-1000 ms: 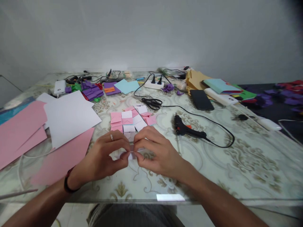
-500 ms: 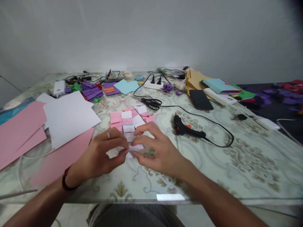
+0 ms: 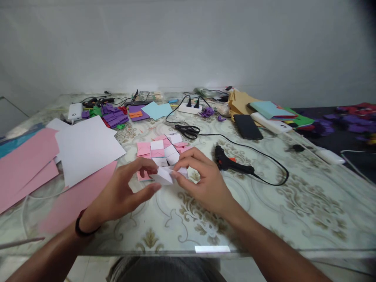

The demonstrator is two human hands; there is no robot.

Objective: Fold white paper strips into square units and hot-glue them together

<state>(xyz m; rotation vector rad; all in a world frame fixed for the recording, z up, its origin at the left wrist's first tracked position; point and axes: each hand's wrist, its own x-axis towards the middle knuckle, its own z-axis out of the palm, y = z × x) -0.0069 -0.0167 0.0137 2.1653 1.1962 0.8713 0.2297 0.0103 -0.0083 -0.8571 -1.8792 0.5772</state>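
Note:
A folded piece of white paper (image 3: pixel 165 176) is pinched between the thumb and fingers of my right hand (image 3: pixel 202 178), tilted a little above the table. My left hand (image 3: pixel 125 188) is at the paper's left side, its thumb apart from the curled fingers. Those fingertips are partly hidden behind the paper, so whether they touch it I cannot tell. Just beyond both hands lie several small folded pink and white paper squares (image 3: pixel 158 153), set close together. Some of them are covered by my hands.
White sheets (image 3: pixel 88 147) and pink sheets (image 3: pixel 26 160) lie at left. A black glue gun (image 3: pixel 233 162) rests to the right, its cord curving back. Scissors (image 3: pixel 189 131), a phone (image 3: pixel 248 126) and a power strip (image 3: pixel 190 108) lie farther back. Purple paper pieces (image 3: pixel 114 116) are heaped at back left.
The folded white paper has been raised and turned in my right hand. My left thumb and fingers have spread away from their pinch on it.

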